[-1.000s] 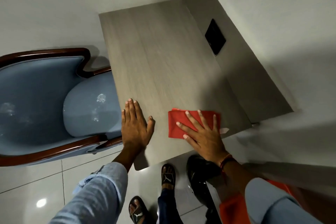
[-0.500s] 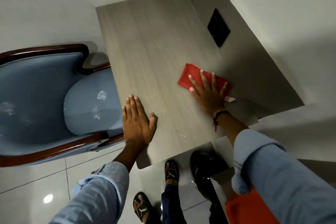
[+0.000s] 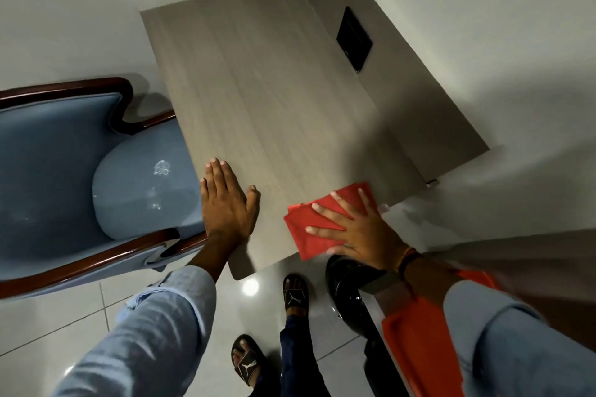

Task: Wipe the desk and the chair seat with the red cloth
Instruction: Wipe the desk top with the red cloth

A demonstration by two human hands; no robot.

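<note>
A folded red cloth (image 3: 317, 229) lies flat on the grey wood-grain desk (image 3: 267, 90), at its near right corner. My right hand (image 3: 354, 232) presses down on the cloth with fingers spread. My left hand (image 3: 227, 203) rests flat on the desk's near left edge, empty, fingers together. To the left stands a blue upholstered chair with a dark wooden frame; its seat (image 3: 142, 184) shows whitish smudges and sits partly under the desk edge.
A black wall plate (image 3: 354, 39) sits on the grey panel right of the desk. White walls enclose the desk at the back. Below are a glossy tiled floor (image 3: 64, 316), my sandalled feet, a black round bin (image 3: 348, 293) and an orange object (image 3: 422, 332).
My right hand slid the red cloth from the near edge up to the desk's right middle, then back down to the near right corner. My left hand stayed planted.
</note>
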